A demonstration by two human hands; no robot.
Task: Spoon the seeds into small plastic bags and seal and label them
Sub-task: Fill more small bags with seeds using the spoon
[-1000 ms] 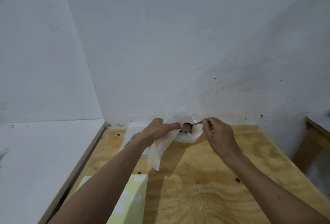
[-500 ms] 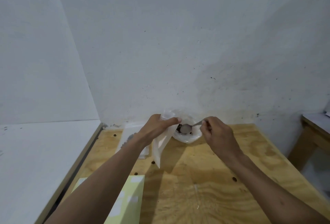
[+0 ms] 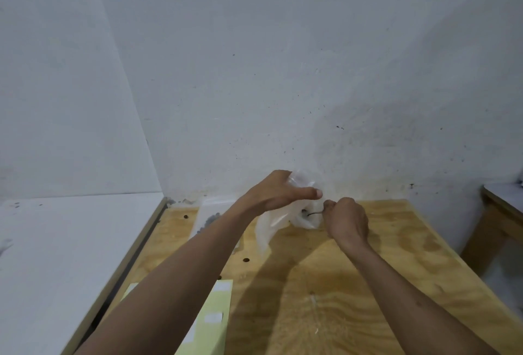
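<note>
My left hand holds a small clear plastic bag by its mouth; the bag hangs down over the plywood table. My right hand grips the thin metal handle of a spoon, whose bowl dips into a clear bag of seeds by the wall. The spoon's bowl is mostly hidden behind the plastic. Dark seeds show dimly at the spoon tip.
Filled clear bags with dark seeds lie at the table's back left. A yellow-green sheet with white labels lies at the front left. A white surface adjoins on the left, another wooden table stands to the right.
The spoon has dipped from above the seed bag down into it. My left hand has lifted and turned palm down over the small bag's mouth.
</note>
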